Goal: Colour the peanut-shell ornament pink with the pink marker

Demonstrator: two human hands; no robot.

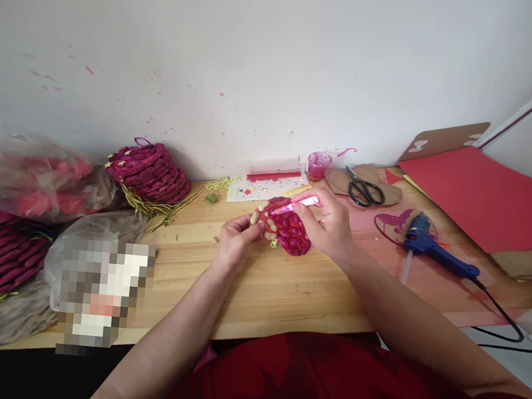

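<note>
A white wall spattered with pink (173,86) rises behind a pale wooden desk (183,298), its right-hand side tinged pink. Over the desk's far right corner lies a big flat sheet of red card (490,194). On the left, there's a clear plastic bag of red pieces (44,183), and beside it, by the far edge, a bundle of magenta strands with yellow-green cords (152,171). Toward the right edge rests a blue glue gun (447,256).

Now the hands, both busy near the desk's middle! The left hand (239,237) pinches one side of a flat piece covered in glossy magenta nut-like shells (291,233); whether it touches the wood, I can't tell. Black-handled scissors (364,188) and a pink-stained clear cup (319,167) sit near the far edge. The right hand (326,223) closes round a slim white-and-pink marker (311,201), tip down. This looks like the colouring step, and it calls for a steady hold, with pale bare shells (255,217) along the pinched side.
</note>
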